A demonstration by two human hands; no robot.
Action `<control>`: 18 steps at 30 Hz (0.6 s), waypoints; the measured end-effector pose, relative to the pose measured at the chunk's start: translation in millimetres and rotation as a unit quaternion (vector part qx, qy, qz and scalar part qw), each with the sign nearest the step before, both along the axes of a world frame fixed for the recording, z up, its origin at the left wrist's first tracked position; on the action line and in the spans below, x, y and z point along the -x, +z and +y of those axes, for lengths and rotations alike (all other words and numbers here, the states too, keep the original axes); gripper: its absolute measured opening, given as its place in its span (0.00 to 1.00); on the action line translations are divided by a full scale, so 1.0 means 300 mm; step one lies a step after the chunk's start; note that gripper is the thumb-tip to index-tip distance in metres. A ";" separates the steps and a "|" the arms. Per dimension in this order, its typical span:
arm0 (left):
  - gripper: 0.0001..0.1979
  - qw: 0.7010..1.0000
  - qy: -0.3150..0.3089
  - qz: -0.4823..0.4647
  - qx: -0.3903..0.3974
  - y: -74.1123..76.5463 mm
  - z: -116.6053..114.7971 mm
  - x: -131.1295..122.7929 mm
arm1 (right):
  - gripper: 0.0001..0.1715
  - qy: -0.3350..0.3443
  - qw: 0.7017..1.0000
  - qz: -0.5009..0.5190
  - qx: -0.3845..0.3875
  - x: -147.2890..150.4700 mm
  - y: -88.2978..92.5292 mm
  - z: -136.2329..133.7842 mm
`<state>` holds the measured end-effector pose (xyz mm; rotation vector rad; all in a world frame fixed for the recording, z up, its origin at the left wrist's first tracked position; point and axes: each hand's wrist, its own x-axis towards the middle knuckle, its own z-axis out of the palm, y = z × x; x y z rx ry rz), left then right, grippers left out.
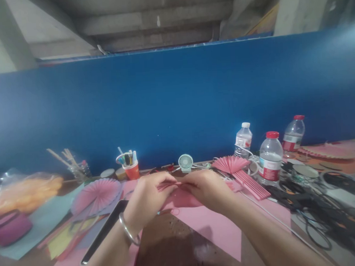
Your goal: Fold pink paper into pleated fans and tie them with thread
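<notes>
My left hand (152, 192), with a silver bangle at its wrist, pinches the left part of a pink sheet of paper (183, 199). Across from it, my right hand (206, 187) grips the same sheet's right part. Narrow pleats show along the upper edge between my fingers, while the lower part hangs flat. Both hands are closed, thumbs close together, a little above the table. Below them lies a flat pink sheet (216, 231). Just right of my right hand are a pink paper fan (231, 164) and a pleated pink strip (254, 184).
Behind my hands stand a small green fan (185, 163) and an orange cup of pens (132, 170). Bottles (271, 157) and tangled cables (314, 213) crowd the right. At left are a round paper fan (97, 196), a dark phone-like slab (104, 234) and a purple bowl (10, 227).
</notes>
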<state>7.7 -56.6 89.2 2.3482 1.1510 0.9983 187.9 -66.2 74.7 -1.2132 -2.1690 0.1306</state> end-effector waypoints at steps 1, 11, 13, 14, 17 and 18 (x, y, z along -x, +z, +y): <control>0.05 1.000 0.000 -0.005 0.009 0.001 0.001 0.002 | 0.11 -0.002 1.000 -0.001 -0.003 0.001 0.000 0.001; 0.06 0.999 0.020 0.041 -0.001 0.024 0.014 0.056 | 0.07 -0.022 0.999 0.030 -0.034 -0.003 -0.007 0.003; 0.05 0.996 0.005 0.060 -0.061 0.028 0.000 0.045 | 0.06 -0.013 0.996 0.049 -0.074 0.004 -0.019 0.004; 0.05 0.991 -0.007 0.078 -0.107 0.030 -0.008 0.038 | 0.06 -0.006 0.994 0.050 -0.096 0.008 -0.025 0.004; 0.06 0.956 -0.023 0.151 -0.251 0.036 -0.029 0.022 | 0.09 0.001 0.989 0.028 -0.147 0.016 -0.040 0.004; 0.06 0.944 -0.020 0.174 -0.281 0.037 -0.033 0.019 | 0.10 -0.001 0.988 0.022 -0.156 0.018 -0.044 0.004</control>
